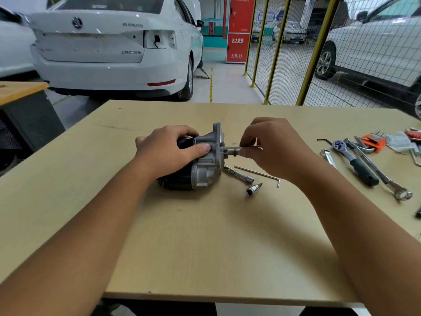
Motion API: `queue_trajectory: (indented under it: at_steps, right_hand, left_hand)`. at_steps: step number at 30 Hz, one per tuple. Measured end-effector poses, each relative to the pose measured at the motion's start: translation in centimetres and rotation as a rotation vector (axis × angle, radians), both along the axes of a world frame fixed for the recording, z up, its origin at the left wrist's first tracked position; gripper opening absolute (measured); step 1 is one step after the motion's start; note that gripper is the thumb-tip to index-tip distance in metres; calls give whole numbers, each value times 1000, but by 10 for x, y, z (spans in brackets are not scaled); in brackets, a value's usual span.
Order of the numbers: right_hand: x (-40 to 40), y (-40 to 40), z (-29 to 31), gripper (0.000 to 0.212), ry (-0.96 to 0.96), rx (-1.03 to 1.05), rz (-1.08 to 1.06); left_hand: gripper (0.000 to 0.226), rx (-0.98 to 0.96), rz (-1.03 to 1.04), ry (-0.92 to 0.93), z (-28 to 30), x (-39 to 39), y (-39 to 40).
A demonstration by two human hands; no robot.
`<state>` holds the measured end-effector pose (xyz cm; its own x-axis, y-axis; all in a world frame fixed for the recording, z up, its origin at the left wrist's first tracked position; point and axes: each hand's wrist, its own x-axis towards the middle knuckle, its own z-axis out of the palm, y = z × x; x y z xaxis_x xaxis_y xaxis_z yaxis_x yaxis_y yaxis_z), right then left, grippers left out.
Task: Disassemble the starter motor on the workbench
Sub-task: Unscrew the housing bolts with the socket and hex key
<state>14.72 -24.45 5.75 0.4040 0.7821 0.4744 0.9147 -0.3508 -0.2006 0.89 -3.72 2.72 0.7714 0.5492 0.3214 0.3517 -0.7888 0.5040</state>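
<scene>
the workbench [205, 247] has a pale wooden top, and two bare forearms reach across its near part toward the middle. the starter motor [200, 165] lies on its side at the centre of the bench, black body to the left, silver cast housing to the right. the left hand [168, 151] rests over the top of the black body, fingers curled round it and the thumb laid flat against the silver housing. the right hand [271, 147] is just right of the housing flange; its thumb and fingertips pinch a thin silver tool [230, 148] that runs level into the housing face. what kind of tool it is cannot be told. the remaining fingers of that hand are curled in together.

just in front of the motor and to its right lie an extension bar [239, 174], a small socket bit [253, 189] and a long hex key [257, 173], each apart from the motor. further right on the bench lie a ratchet handle [355, 163] with a dark grip, a combination spanner [382, 176] and an orange hex key set [373, 142].

beyond the bench's far edge stands a white car [109, 46], rear facing the bench, one tail lamp out. a red cabinet [239, 30] stands behind it, and a yellow-framed mesh fence [284, 49] runs along the right.
</scene>
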Motion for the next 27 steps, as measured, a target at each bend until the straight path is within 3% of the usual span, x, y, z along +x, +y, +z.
queue_trajectory:
  at_steps: [6,10,17,27]
  right_hand:
    - [3,0,-2,6,48,-4,45]
    - [4,1,-3,18,71,-36,36]
    - [1,1,-1,12,-32,-26,-47]
    - [3,4,-7,15,85,-17,54]
  left_hand:
    - [62,3,11,-6,0,1,0]
    - [65,-4,11,2,0,1,1]
    - [66,1,5,2,0,0,0]
    - [61,-7,9,-12,0,2,0]
